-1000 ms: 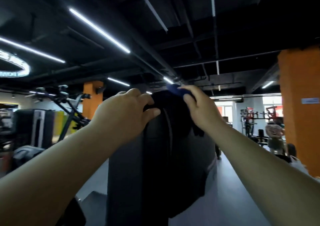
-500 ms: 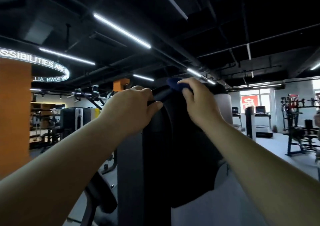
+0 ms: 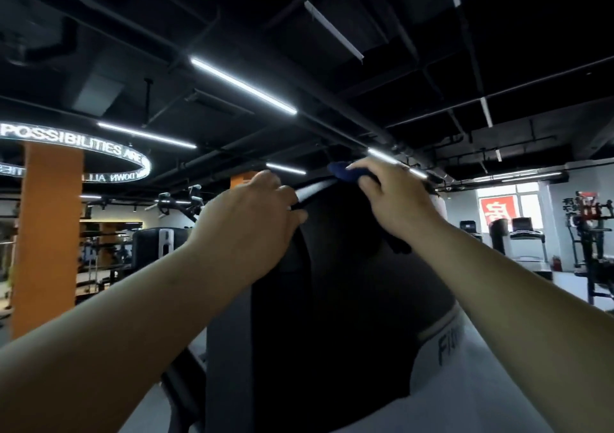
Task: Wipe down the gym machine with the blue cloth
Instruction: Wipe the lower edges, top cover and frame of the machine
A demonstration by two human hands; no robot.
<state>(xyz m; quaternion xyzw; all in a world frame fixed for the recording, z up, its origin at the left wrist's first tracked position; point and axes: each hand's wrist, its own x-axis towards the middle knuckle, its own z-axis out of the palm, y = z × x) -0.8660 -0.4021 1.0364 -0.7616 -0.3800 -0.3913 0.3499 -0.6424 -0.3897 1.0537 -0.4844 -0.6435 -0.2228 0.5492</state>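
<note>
Both bare forearms reach up and forward from the bottom of the view. The left hand (image 3: 247, 223) grips the rounded top edge of the tall black padded gym machine upright (image 3: 332, 283), fingers curled together over the rim, thumb lying along its near face. The right hand (image 3: 397, 200) sits at the crest of the same upright, fingers curled down and pinching the small bunched blue cloth (image 3: 342, 171) against the top. Only a corner of the cloth shows past the fingertips. Judged soft, light and limp, the cloth needs to be held bunched under the fingers. The upright appears stiff and heavy; its top rim offers a steady bracing hold. Beyond stand an orange square pillar (image 3: 46, 233) and grey treadmills (image 3: 526, 233).
</note>
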